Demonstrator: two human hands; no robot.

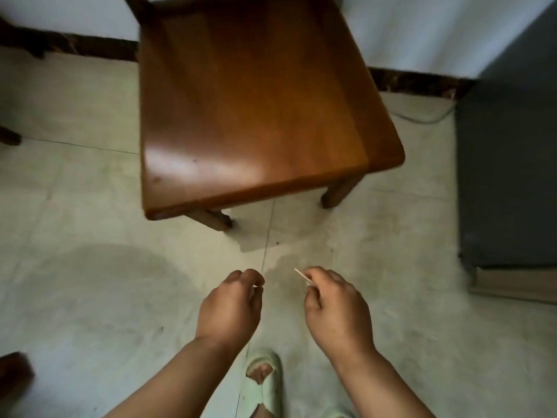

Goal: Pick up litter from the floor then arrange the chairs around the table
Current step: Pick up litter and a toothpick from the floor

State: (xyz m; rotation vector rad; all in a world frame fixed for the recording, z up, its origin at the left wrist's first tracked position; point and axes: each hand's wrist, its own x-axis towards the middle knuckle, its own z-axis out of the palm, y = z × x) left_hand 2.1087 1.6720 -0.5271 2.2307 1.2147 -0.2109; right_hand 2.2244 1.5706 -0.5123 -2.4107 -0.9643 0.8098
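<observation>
A brown wooden chair (256,107) stands on the pale tiled floor in front of me, its seat facing me and its back toward the wall. My right hand (337,309) pinches a thin pale stick, like a toothpick (302,275), between thumb and fingers. My left hand (230,306) is curled with its fingertips pressed together on a tiny pale scrap (256,286); what the scrap is I cannot tell. Both hands hover above the floor just short of the chair's front legs.
A dark grey cabinet or appliance (509,164) stands at the right against the wall, with a cable (422,119) on the floor beside it. Dark wooden furniture legs (10,137) show at the left edge. My foot in a light green slipper (265,384) is below the hands.
</observation>
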